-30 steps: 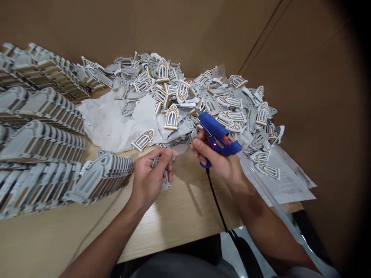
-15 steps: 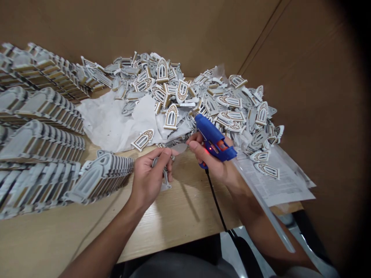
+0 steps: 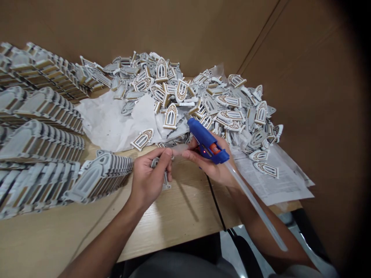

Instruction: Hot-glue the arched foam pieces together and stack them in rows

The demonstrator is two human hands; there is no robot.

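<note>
My left hand (image 3: 149, 177) is closed on a small grey arched window piece (image 3: 166, 180), mostly hidden by the fingers. Between its thumb and my other hand stretches a thin translucent piece (image 3: 180, 148), whose material I cannot tell. A blue hot glue gun (image 3: 204, 137) rests in my right hand (image 3: 218, 172), its nozzle end pointing up and left, away from the window piece. My right thumb and fingertips meet the near end of the translucent piece. A long clear glue stick (image 3: 256, 210) sticks out of the gun's back, over my forearm.
Rows of stacked window pieces (image 3: 98, 177) stand on the left of the wooden table (image 3: 174, 220). Behind my hands lies a loose heap of white-and-gold window pieces (image 3: 171, 116) on white paper (image 3: 113, 123). Printed sheets (image 3: 278, 189) lie right. A black cord (image 3: 216, 204) hangs off the front edge.
My right hand and the glue gun have shifted slightly left and down, its fingers closer to my left hand. The glue stick swung left with it. My left hand stays nearly still.
</note>
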